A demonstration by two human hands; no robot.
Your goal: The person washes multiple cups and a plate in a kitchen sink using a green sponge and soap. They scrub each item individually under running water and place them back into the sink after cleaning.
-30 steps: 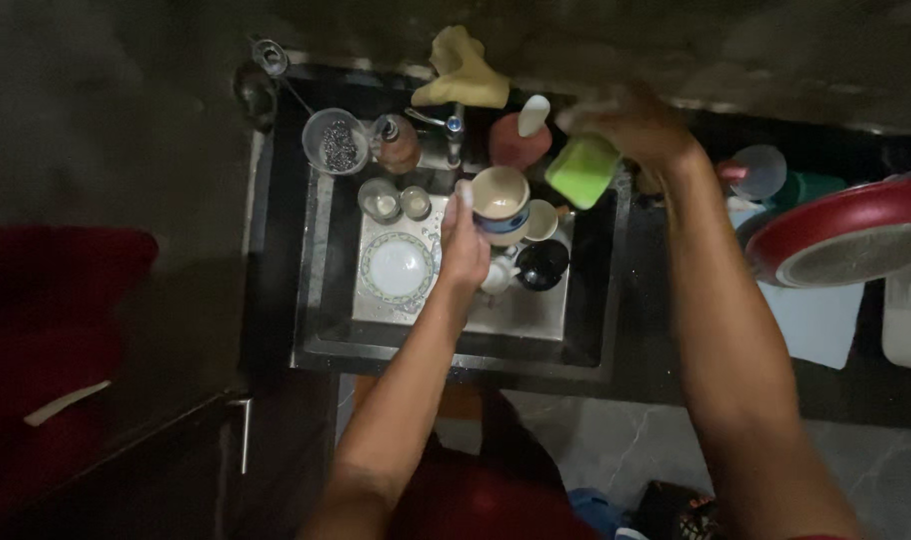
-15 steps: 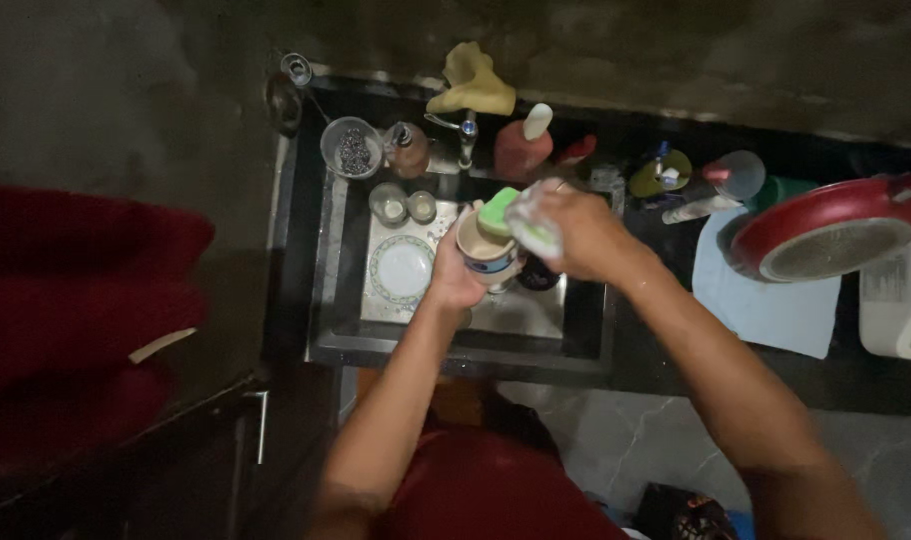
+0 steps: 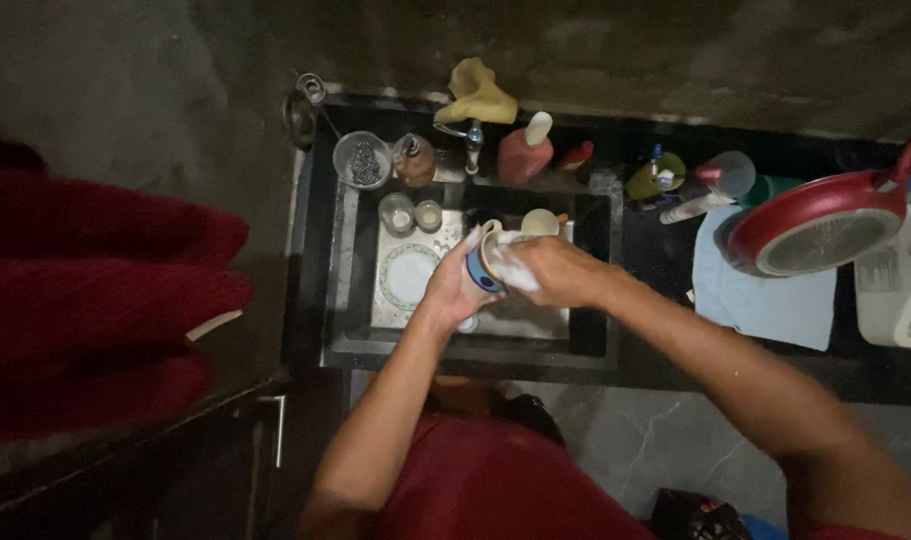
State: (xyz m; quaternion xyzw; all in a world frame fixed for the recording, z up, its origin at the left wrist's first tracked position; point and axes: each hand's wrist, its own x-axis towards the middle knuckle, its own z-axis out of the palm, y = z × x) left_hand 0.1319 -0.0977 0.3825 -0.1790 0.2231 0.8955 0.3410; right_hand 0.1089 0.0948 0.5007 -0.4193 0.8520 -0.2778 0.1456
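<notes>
Head view, sink (image 3: 348, 300): left hand (image 3: 454, 290) closed round the outside of a cream mug with a blue band (image 3: 484, 268), held tilted over the basin, seemingly so that its mouth faces the right hand (image 3: 554, 272), whose fingers are bunched on a soapy sponge (image 3: 516, 270) pressed into the mug. In the basin: a round plate (image 3: 408, 276), two small glasses (image 3: 412, 214), contents unclear, a second cup (image 3: 540, 222). On the counter: a red pan (image 3: 826, 225), a red soap bottle (image 3: 524, 152).
</notes>
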